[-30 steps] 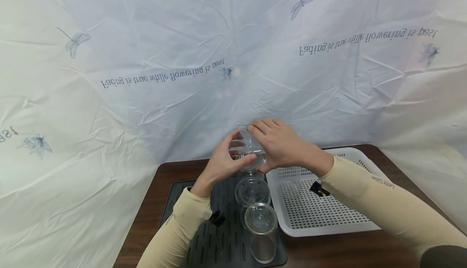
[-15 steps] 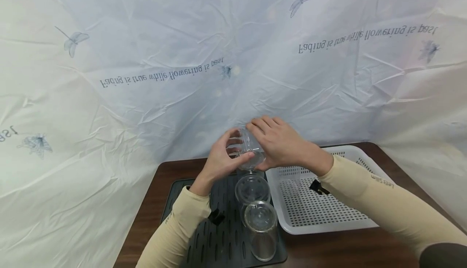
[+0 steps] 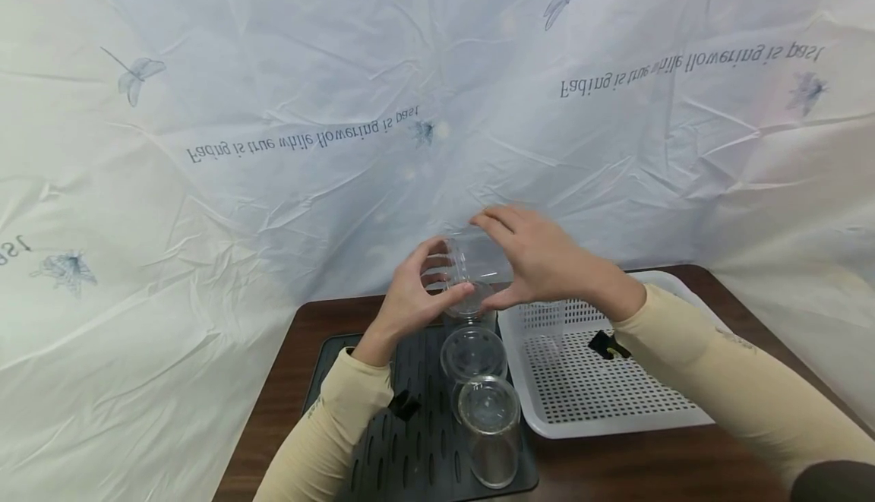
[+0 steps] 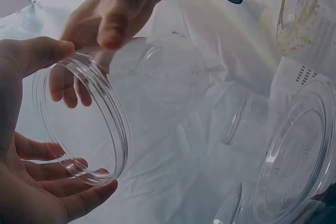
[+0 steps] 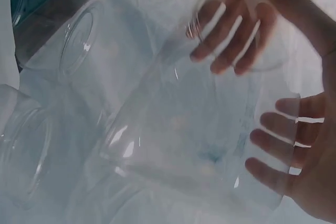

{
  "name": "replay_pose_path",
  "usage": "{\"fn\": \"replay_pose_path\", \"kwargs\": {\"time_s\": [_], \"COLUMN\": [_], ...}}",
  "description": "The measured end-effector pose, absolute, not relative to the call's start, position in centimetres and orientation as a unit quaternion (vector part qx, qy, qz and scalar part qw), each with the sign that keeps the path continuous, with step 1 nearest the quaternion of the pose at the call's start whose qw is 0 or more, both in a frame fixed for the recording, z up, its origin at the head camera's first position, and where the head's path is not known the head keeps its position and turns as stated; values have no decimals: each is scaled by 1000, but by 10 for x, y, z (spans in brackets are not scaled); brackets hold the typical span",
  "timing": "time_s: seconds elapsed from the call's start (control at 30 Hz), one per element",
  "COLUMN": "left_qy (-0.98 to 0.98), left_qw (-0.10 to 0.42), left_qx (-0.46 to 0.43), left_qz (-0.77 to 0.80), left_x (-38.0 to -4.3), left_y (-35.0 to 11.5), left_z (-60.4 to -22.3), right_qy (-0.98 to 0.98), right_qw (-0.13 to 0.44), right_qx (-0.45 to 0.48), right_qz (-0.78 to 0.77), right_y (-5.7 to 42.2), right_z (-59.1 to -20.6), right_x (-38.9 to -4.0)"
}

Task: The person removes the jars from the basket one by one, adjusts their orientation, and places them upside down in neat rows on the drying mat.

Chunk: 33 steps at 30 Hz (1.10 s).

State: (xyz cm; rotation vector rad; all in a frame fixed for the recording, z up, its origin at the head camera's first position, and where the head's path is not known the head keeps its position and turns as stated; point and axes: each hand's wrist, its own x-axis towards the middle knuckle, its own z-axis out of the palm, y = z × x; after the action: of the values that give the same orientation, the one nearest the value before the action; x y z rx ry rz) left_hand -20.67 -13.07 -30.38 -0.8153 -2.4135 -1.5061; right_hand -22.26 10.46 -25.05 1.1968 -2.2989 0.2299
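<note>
A clear jar (image 3: 484, 259) with a threaded mouth is tipped on its side between both hands, above the far end of the row of containers. My left hand (image 3: 420, 289) grips it by the neck, thumb on the near side and fingers spread round the far side. Around the jar's other end, my right hand (image 3: 543, 259) has its thumb below and fingers above. The right wrist view shows the right fingertips (image 5: 270, 145) along the jar wall. Under the hands, several clear containers line up on a dark ridged mat; the nearest is a tall clear jar (image 3: 488, 434).
A white perforated basket (image 3: 608, 403) stands to the right of the mat (image 3: 383, 441), with a clear container (image 3: 543, 331) at its left side. Both sit on a dark brown wooden table (image 3: 615, 464). A pale printed sheet (image 3: 342, 206) hangs behind.
My right hand has shifted rightward and its fingers have spread wider around the jar. The left hand keeps its grip on the neck, almost still.
</note>
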Motion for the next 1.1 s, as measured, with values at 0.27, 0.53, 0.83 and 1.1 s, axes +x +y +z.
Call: {"fn": "replay_pose_path", "kwargs": {"time_s": [0.27,0.53,0.83,1.1], "left_qy": [-811,-804,-795,-792], "left_qw": [102,110,106,110], "left_qx": [-277,-285,-293,-301], "left_qz": [-506,-510,-520,-519], "left_x": [-206,-207,-208,-210], "left_y": [-137,-141,-145,-146], "left_z": [-304,-303,-302,-302], "right_qy": [-834,-779,-714,-674], "right_qw": [190,139,48,-11], "right_qx": [414,371,361,343], "right_qz": [311,487,598,655], "right_y": [129,147,156,154], "right_z": [-252,-269,-291,-311], "right_x": [-236,-251,-252,-251]}}
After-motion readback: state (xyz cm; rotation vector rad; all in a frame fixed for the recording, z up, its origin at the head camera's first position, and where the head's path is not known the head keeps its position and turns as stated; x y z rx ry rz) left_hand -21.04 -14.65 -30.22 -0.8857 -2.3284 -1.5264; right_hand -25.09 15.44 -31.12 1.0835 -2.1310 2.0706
